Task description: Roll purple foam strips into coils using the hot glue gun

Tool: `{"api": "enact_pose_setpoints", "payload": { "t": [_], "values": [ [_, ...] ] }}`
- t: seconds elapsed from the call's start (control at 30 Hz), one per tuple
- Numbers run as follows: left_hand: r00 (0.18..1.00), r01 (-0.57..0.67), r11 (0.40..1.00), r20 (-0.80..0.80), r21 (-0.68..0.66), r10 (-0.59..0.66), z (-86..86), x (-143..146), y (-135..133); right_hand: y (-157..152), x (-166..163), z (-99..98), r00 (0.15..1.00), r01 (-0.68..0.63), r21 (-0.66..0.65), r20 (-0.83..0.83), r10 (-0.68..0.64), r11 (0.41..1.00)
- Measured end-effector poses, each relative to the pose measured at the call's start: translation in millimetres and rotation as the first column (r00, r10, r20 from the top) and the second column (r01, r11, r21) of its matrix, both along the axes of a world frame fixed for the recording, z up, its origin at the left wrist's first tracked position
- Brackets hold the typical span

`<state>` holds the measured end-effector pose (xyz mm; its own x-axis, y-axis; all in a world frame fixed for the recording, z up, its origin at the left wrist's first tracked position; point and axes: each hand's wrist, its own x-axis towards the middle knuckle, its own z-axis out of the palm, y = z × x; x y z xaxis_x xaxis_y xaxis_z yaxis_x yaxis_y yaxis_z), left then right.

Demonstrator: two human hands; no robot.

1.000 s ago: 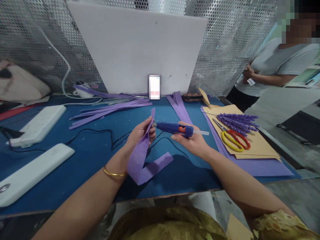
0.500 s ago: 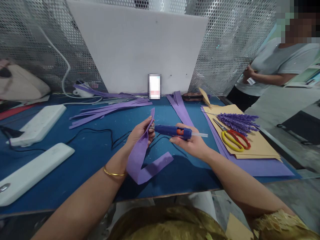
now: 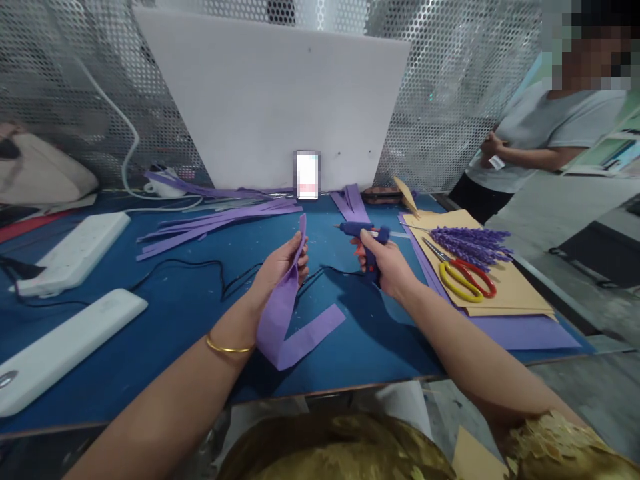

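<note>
Over the table (image 3: pixel 175 313), near the middle, your left hand (image 3: pixel 274 272) pinches a purple strip (image 3: pixel 280 317); its top looks folded, its tail loose at five o'clock. Your right hand (image 3: pixel 393 263) grips the glue gun (image 3: pixel 353 229) at three; loose strips (image 3: pixel 230 219) look undone at ten.

No text can be read; the bright screen (image 3: pixel 307 175) is pixelated.

Left hand (image 3: pixel 280 270): pinches purple strip (image 3: pixel 277 321) | right hand (image 3: pixel 393 263): grips blue glue gun (image 3: pixel 353 229), nozzle (image 3: pixel 337 226) apart from strip | scissors (image 3: pixel 447 261) lie on tan sheets (image 3: pixel 515 293)
</note>
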<state>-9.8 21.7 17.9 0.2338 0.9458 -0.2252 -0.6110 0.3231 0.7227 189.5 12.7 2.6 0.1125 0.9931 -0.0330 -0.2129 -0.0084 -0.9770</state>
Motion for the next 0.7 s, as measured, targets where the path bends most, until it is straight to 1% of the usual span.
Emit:
{"api": "enact_pose_setpoints", "payload": {
  "t": [0.07,0.13,0.2,0.23,0.27,0.3,0.33,0.37,0.4,0.43,0.47,0.5,0.53,0.57,0.6,0.63,0.67,0.7],
  "values": [
    [0.999,0.001,0.999,-0.032,0.032,0.0,-1.3,1,0,9,3,-6.6,0.997,-0.074,-0.147,-0.04,0.069,0.986],
    [0.998,0.003,0.998,-0.055,0.07,0.001,-3.6,1,1,14,5,-12.4,0.991,-0.13,-0.23,-0.062,0.119,0.965],
    [0.998,0.009,0.995,-0.064,0.1,-0.003,-5.8,1,2,18,8,-16.8,0.991,-0.137,-0.244,-0.041,0.131,0.96],
    [0.998,0.01,0.994,-0.066,0.105,-0.003,-6.5,0,2,20,9,-18.3,0.992,-0.119,-0.233,0.006,0.124,0.965],
    [0.998,0.004,0.995,-0.067,0.104,0.003,-6.6,0,2,21,11,-19.2,0.99,-0.08,-0.213,0.094,0.102,0.974],
    [0.998,-0.009,0.995,-0.067,0.1,0.016,-6.1,1,1,23,13,-19.5,0.971,-0.025,-0.172,0.228,0.064,0.985],
    [0.997,-0.034,0.995,-0.064,0.092,0.04,-5.1,1,0,23,14,-19.0,0.922,0.045,-0.096,0.388,-0.004,0.994],
    [0.996,-0.064,0.994,-0.06,0.087,0.07,-3.6,2,-2,23,16,-17.7,0.837,0.111,0.019,0.537,-0.104,0.994],
    [0.993,-0.097,0.992,-0.055,0.084,0.102,-1.8,3,-4,22,16,-15.7,0.74,0.148,0.155,0.638,-0.214,0.977],
    [0.99,-0.127,0.988,-0.051,0.088,0.131,0.0,5,-6,19,15,-12.9,0.675,0.139,0.279,0.675,-0.297,0.95],
    [0.986,-0.154,0.983,-0.049,0.096,0.159,1.7,6,-8,14,13,-9.6,0.673,0.091,0.362,0.665,-0.325,0.928],
    [0.981,-0.181,0.977,-0.052,0.113,0.187,3.0,7,-9,8,11,-6.1,0.737,-0.003,0.382,0.626,-0.256,0.924],
    [0.975,-0.203,0.969,-0.059,0.138,0.213,3.9,8,-11,0,7,-2.4,0.825,-0.152,0.332,0.561,-0.065,0.931],
    [0.969,-0.224,0.96,-0.07,0.169,0.238,4.4,9,-11,-7,3,1.2,0.865,-0.345,0.233,0.454,0.212,0.909],
    [0.961,-0.24,0.949,-0.085,0.206,0.261,4.4,10,-12,-14,-1,4.5,0.819,-0.528,0.135,0.34,0.462,0.838],
    [0.954,-0.25,0.937,-0.104,0.245,0.282,4.2,10,-12,-20,-3,7.6,0.738,-0.658,0.056,0.249,0.627,0.751],
    [0.947,-0.252,0.925,-0.126,0.283,0.296,3.8,10,-13,-25,-5,10.5,0.687,-0.715,0.004,0.189,0.701,0.699],
    [0.94,-0.249,0.915,-0.148,0.317,0.307,3.3,10,-13,-27,-6,13.3,0.685,-0.715,-0.026,0.172,0.708,0.698]
  ]
}}
